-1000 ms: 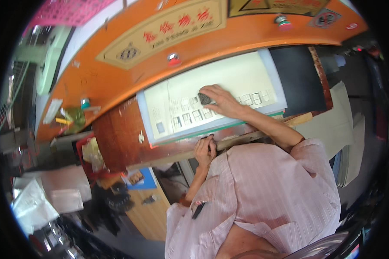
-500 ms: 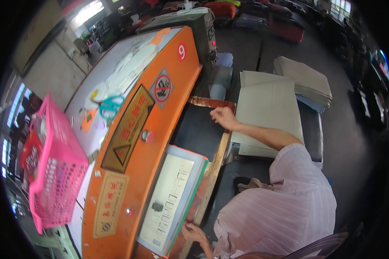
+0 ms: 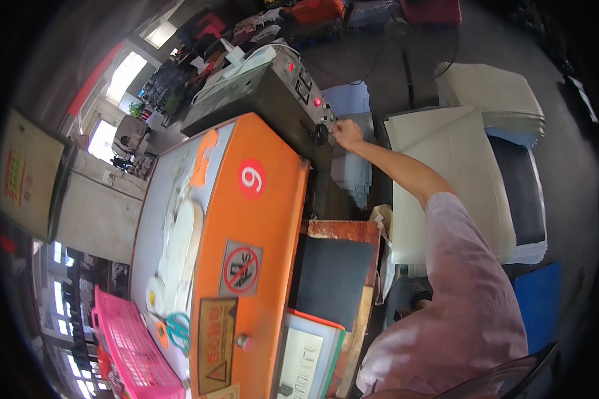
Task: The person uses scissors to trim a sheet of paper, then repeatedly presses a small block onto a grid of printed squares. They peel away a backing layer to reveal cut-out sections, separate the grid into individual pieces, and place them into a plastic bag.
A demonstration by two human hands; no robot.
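My right hand (image 3: 345, 133) reaches far forward to the front panel of a dark metal control box (image 3: 243, 100). Its fingers are bent together at the panel's lower right edge, beside a round black knob (image 3: 321, 135); whatever they pinch is too small to make out. Below the box stands an orange machine (image 3: 263, 219) with a warning plate and a red button. Against its right side is a wood-edged bed with a dark pad (image 3: 336, 272). A pale plate with cut-out characters (image 3: 304, 362) lies in front of the pad. My left hand is out of sight.
Stacked beige sheets (image 3: 446, 186) stand at the right, with another pile (image 3: 492, 93) behind. Teal-handled scissors (image 3: 178, 330) and a tape roll (image 3: 155, 292) lie on the machine's white top. A pink basket (image 3: 136, 352) stands at lower left.
My right hand has moved forward from above the dark pad to the control box. My left hand, earlier beside the pale plate, has left the view. The view has shifted forward.
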